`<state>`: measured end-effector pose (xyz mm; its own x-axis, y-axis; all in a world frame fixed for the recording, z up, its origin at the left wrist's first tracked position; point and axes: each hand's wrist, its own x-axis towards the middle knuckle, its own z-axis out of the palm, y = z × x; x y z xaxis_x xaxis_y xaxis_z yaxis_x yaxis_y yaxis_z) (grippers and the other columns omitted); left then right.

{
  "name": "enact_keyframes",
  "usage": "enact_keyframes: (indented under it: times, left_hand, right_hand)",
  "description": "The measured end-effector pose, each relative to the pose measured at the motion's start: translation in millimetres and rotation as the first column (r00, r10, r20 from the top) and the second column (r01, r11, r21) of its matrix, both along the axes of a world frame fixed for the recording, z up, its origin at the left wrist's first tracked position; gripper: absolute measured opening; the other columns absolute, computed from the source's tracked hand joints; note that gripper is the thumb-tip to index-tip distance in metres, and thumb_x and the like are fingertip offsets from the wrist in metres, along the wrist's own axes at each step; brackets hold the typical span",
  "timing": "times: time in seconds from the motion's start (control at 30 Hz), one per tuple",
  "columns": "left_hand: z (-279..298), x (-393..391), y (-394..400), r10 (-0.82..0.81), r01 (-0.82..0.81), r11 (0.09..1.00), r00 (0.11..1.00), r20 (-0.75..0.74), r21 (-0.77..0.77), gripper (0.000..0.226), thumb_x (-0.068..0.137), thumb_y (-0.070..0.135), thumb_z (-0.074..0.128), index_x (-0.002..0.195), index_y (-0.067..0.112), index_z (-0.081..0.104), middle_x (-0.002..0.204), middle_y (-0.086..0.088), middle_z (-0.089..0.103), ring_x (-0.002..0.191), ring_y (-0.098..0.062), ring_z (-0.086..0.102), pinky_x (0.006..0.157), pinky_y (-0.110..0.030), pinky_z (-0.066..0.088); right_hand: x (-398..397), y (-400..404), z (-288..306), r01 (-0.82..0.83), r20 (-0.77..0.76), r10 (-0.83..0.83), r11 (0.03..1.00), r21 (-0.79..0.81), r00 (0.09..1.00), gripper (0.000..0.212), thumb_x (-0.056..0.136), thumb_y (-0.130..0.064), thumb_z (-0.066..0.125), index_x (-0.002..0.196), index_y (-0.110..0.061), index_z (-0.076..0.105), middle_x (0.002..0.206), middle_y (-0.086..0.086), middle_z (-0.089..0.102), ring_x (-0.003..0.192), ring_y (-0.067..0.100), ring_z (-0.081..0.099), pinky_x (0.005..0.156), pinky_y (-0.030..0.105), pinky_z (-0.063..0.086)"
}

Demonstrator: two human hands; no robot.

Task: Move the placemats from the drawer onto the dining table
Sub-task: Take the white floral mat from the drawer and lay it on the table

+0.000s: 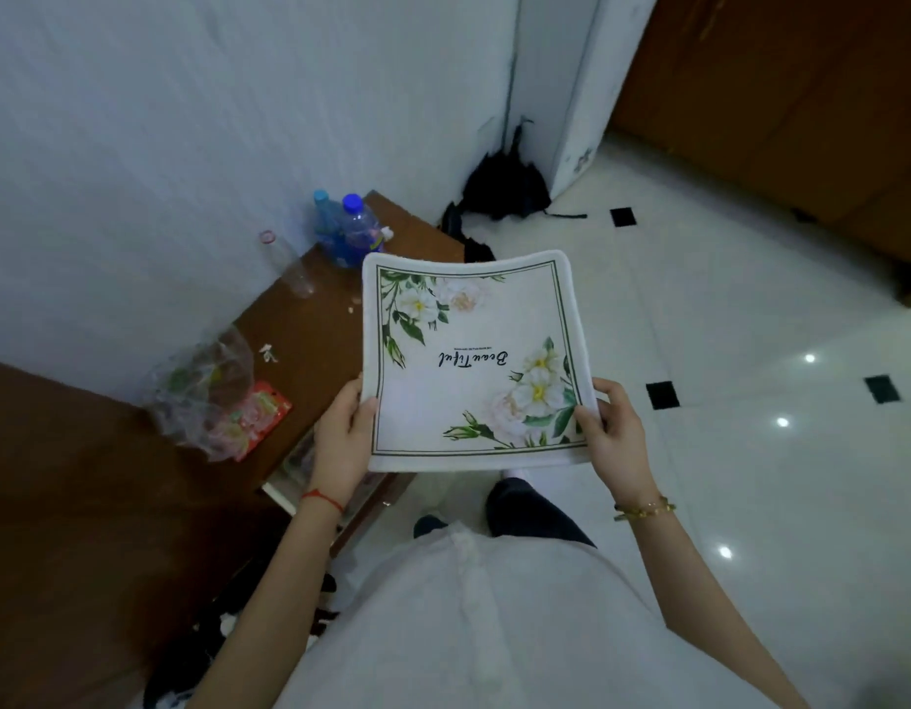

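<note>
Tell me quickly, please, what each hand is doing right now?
Left hand: closed on the placemat's left edge.
Right hand: closed on the placemat's right edge.

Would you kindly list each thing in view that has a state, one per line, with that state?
placemat: held in the air by both hands, printed side up, slightly bowed.
left hand: closed on the placemat's left edge.
right hand: closed on the placemat's right edge.
blue bottles: upright, capped, on the brown cabinet.
clear bottle: upright, looks empty.
plastic bag: crumpled, lying on the cabinet.
drawer: appears partly open below the hands.
</note>
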<state>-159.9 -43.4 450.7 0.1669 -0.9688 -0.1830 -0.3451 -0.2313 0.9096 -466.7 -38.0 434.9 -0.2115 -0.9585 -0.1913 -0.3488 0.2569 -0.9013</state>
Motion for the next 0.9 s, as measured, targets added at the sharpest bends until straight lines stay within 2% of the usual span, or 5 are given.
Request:
enact_keyframes:
  times: [0.1, 0.3, 0.47, 0.63, 0.9]
  left_hand:
    - [2.1, -36.6, -23.4, -0.13, 0.13, 0.991, 0.991, 0.021, -0.007, 0.023, 0.096, 0.007, 0.047, 0.111, 0.02, 0.06, 0.101, 0.01, 0.063, 0.091, 0.004, 0.058, 0.076, -0.013, 0.045]
    - [-9.3, -132.1, -71.1, -0.393, 0.396, 0.918, 0.914, 0.104, -0.008, 0.027, 0.096, 0.011, 0.048, 0.12, 0.013, 0.061, 0.115, -0.003, 0.067, 0.106, -0.018, 0.061, 0.096, -0.035, 0.048]
    - [-2.5, -253.5, -93.9, -0.55, 0.555, 0.83, 0.831, 0.081, -0.059, 0.028, 0.096, 0.005, 0.048, 0.12, 0.01, 0.061, 0.112, -0.001, 0.064, 0.101, -0.014, 0.058, 0.085, -0.017, 0.044]
    - [-2.9, -383.4, -109.7, -0.676, 0.676, 0.732, 0.736, 0.027, -0.087, 0.021, 0.097, 0.006, 0.048, 0.112, 0.013, 0.061, 0.103, 0.004, 0.066, 0.091, 0.001, 0.059, 0.076, -0.008, 0.042]
    - [-3.2, -551.9, -131.1, -0.811, 0.81, 0.584, 0.585, 0.008, -0.06, 0.022, 0.097, 0.012, 0.049, 0.106, 0.028, 0.062, 0.1, 0.011, 0.067, 0.094, -0.007, 0.062, 0.083, -0.016, 0.046]
  right_hand:
    - [-33.0, 18.7, -0.6, 0.144, 0.028, -0.144, 0.99, 0.013, 0.989, 0.027, 0.094, -0.008, 0.053, 0.12, -0.016, 0.05, 0.086, 0.009, 0.072, 0.076, 0.025, 0.067, 0.068, 0.035, 0.055]
    - [-109.2, 53.7, 3.0, 0.398, 0.051, -0.399, 0.917, 0.029, 0.916, 0.027, 0.093, -0.005, 0.053, 0.118, -0.016, 0.052, 0.087, 0.001, 0.074, 0.077, 0.018, 0.07, 0.072, 0.043, 0.058]
    - [-201.8, 80.6, 8.4, 0.556, 0.027, -0.556, 0.831, 0.019, 0.831, 0.027, 0.092, -0.006, 0.056, 0.116, -0.019, 0.053, 0.083, 0.002, 0.075, 0.078, 0.025, 0.07, 0.074, 0.05, 0.057]
    - [-299.7, 104.6, 20.5, 0.685, 0.027, -0.684, 0.729, -0.021, 0.729, 0.027, 0.092, -0.005, 0.055, 0.116, -0.018, 0.054, 0.085, 0.0, 0.074, 0.076, 0.018, 0.068, 0.071, 0.039, 0.055]
    - [-402.6, 127.5, 19.7, 0.853, 0.09, -0.848, 0.522, -0.03, 0.522, 0.026, 0.092, 0.0, 0.054, 0.114, -0.014, 0.054, 0.087, 0.006, 0.073, 0.07, 0.004, 0.065, 0.063, 0.014, 0.05]
